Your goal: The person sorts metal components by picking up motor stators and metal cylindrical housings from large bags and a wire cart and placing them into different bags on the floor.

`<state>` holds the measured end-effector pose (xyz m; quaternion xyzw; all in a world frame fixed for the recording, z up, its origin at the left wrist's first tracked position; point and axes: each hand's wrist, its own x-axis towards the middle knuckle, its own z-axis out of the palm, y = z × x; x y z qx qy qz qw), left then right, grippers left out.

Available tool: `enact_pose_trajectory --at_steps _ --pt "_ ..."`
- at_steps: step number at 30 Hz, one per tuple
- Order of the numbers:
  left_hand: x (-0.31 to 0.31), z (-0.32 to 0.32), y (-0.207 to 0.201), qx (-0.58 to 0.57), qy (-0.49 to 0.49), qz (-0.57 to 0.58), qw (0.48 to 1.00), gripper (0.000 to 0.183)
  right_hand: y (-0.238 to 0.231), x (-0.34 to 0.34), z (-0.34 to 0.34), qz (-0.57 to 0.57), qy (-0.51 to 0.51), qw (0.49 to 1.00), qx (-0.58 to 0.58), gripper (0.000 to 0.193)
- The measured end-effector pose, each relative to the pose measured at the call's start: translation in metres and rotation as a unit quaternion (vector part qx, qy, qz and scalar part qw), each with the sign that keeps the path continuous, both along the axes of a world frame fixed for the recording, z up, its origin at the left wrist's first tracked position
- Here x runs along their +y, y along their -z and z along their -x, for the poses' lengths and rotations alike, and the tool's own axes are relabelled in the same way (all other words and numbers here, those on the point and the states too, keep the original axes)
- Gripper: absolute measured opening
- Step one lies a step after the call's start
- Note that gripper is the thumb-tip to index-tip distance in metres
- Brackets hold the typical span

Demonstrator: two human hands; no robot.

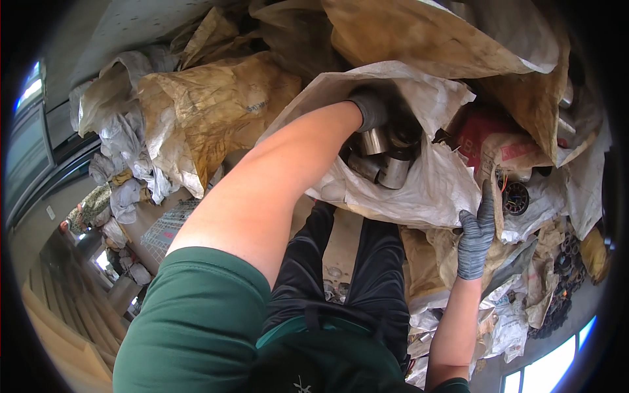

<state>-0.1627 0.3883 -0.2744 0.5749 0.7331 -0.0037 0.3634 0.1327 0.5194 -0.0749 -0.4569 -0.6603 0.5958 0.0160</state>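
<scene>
A white woven sack [426,183] gapes in front of me, with several shiny metal cylinders [395,171] inside. My left hand [372,110], in a grey glove, reaches over the rim into its mouth, next to the cylinders. The fingers of that hand are hidden in the dark inside, so whether they grip anything does not show. At the sack's right side my right hand [476,239], in a matching grey glove, pinches the edge of the sack between thumb and fingers.
Brown stained sacks [203,105] are heaped at the far left, and another large one [432,33] hangs over the back. A round black part with coloured wires [515,198] lies right of my right hand. A wire crate [167,229] stands at the left.
</scene>
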Motion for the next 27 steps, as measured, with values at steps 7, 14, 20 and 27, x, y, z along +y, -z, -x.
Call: enact_pose_trajectory --at_steps 7,14,20,27 --pt "-0.029 0.001 -0.029 0.048 0.275 0.127 0.952 0.026 0.001 0.001 0.005 -0.027 -0.015 0.999 0.012 0.081" --pt "-0.027 -0.035 -0.1 -0.066 0.312 0.104 0.942 0.02 0.0 0.0 0.008 -0.012 -0.025 0.999 0.018 0.081" --pt "-0.049 -0.074 -0.1 -0.126 0.382 0.156 0.902 0.023 -0.011 -0.003 0.014 -0.011 -0.055 0.998 -0.019 0.081" --pt "-0.023 -0.091 -0.116 -0.196 0.24 0.091 0.947 0.022 -0.009 -0.005 0.008 -0.045 -0.137 0.988 -0.059 0.076"
